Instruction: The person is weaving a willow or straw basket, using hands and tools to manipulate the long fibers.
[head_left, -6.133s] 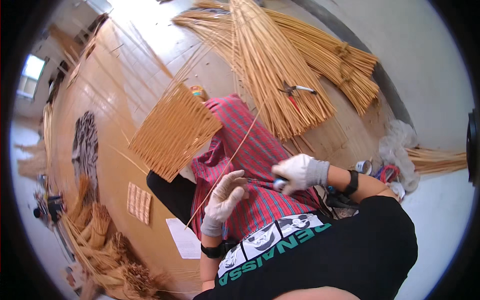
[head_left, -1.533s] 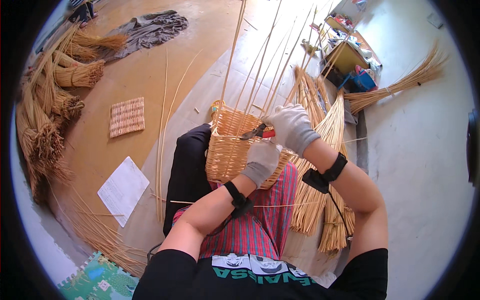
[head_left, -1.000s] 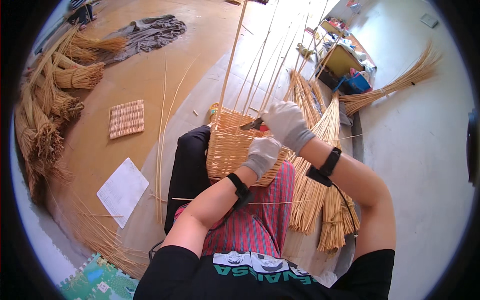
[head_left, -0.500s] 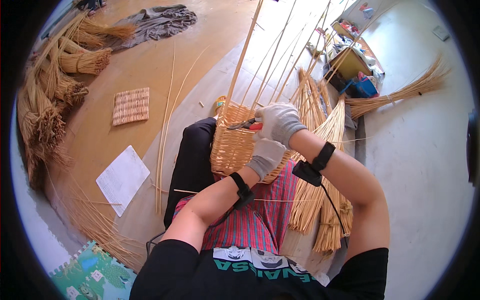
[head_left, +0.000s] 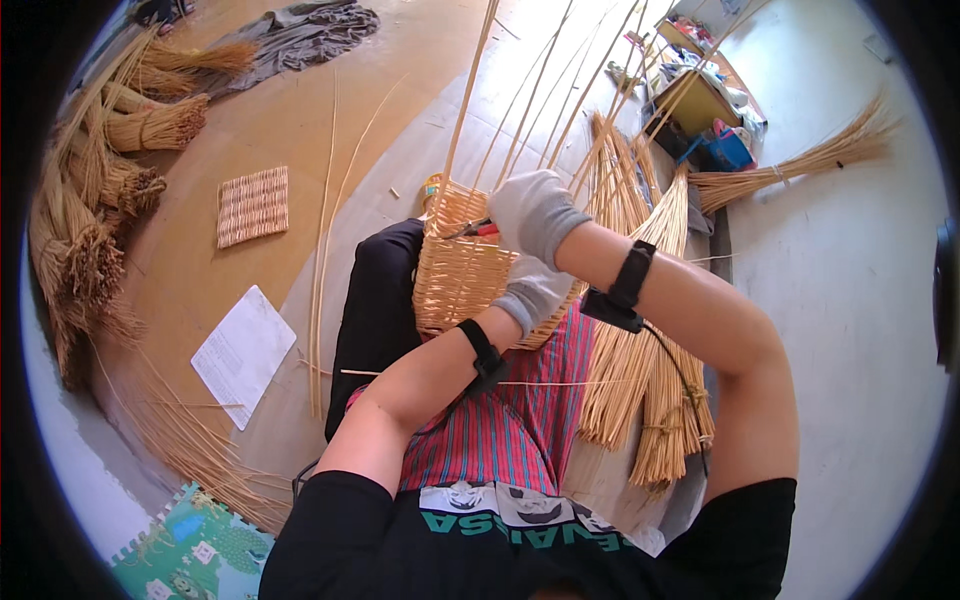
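Observation:
A woven wicker basket rests on my lap, long upright stakes rising from its far side. My right hand, in a pale work glove, is closed around red-handled pruning shears. Their dark jaws point left across the top of the basket. Just below it, my left hand, also gloved, is against the basket's near right part. Its fingers are hidden behind the right hand and wrist, so its grip does not show.
Bundles of wicker rods lie right of my legs, more bundles at the far left. A woven square panel and a white sheet lie on the floor. A blue container stands near a yellowish box. A striped red cloth covers my lap.
The whole view has shifted slightly. My right hand has turned a little around the shears, which remain held over the basket. My left hand stays low against the basket.

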